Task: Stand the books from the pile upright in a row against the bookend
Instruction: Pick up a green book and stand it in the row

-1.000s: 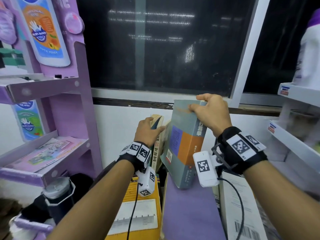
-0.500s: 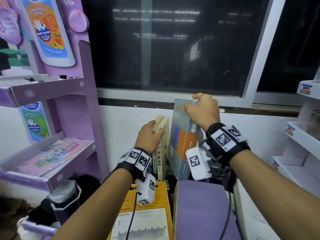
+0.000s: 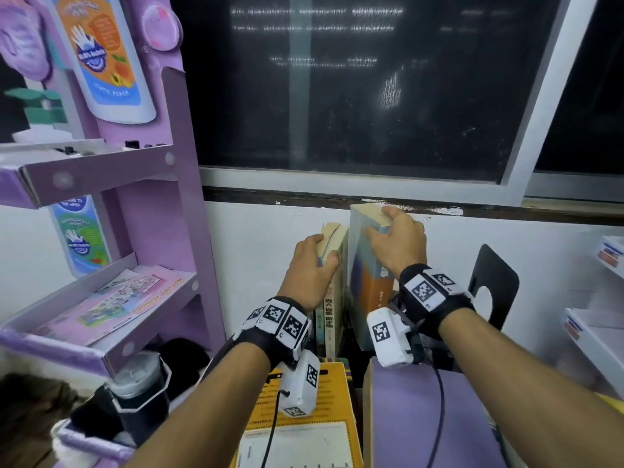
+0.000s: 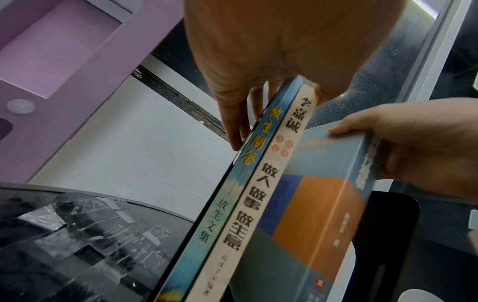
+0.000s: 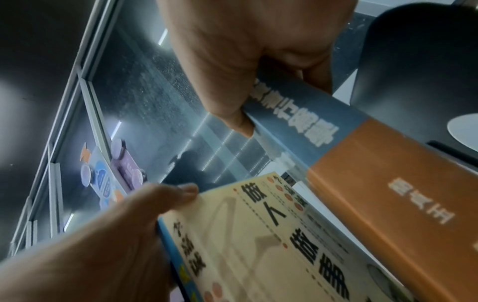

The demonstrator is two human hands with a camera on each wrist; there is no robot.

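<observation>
Below the dark window (image 3: 354,86), against the white wall, I am holding three books upright with both hands. My left hand (image 3: 312,268) is gripping the tops of two thin books together: a blue-spined book (image 4: 240,177) on the outside and a cream-spined book (image 4: 261,196) pressed flat against it, with my fingers (image 4: 234,122) curling down the blue cover and my thumb lying against the cream one. My right hand (image 3: 398,241) is curling over the top edge of a thick grey-and-orange book (image 3: 369,282), with the fingers draped over its far side and the thumb (image 4: 344,127) pressing on the near cover. This thick book is standing just to the right of the cream-spined book; from the left wrist view the two covers are meeting low down, while a narrow gap is showing between them near the top in the head view. All three books are tilting only slightly. A black bookend (image 3: 494,285) is standing upright to the right of the thick book, close beside it but not touching it. Nearer to me, a yellow book (image 3: 334,410) is lying flat under my left wrist, and a purple book (image 3: 405,420) is lying flat beside it under my right wrist. On my left, a purple display shelf (image 3: 145,204) is carrying printed cards and leaflets.
</observation>
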